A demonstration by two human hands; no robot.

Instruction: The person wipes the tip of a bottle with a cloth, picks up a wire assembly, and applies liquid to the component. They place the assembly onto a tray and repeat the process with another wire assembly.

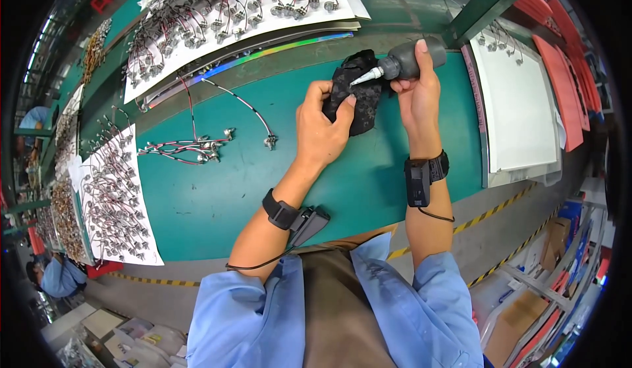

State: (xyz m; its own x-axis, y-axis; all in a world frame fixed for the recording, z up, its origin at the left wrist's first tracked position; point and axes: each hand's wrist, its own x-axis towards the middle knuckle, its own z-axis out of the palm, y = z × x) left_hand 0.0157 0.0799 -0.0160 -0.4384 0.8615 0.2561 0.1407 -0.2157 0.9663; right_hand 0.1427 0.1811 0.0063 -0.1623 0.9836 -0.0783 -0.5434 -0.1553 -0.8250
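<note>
In my left hand (pixel 322 126) is a dark, worn black cloth (pixel 363 108), pinched between thumb and fingers above the green bench top. My right hand (pixel 419 91) is wrapped round a dark grey squeeze bottle (pixel 431 52), tipped sideways with its thumb along the top. The bottle's pale pointed nozzle (pixel 367 76) points left and lies over the cloth; whether it touches cannot be made out. Left of my hands, a small bunch of red and black wired metal parts (pixel 209 149) lies on the bench, with one wired part (pixel 270 141) apart from it.
White sheets with many wired parts lie at the back (pixel 230 32) and left (pixel 118 203). A stack of white boards (pixel 517 105) stands at the right, near a green post (pixel 490 9) and red trays (pixel 559 91). Another person (pixel 59 276) is at the far left.
</note>
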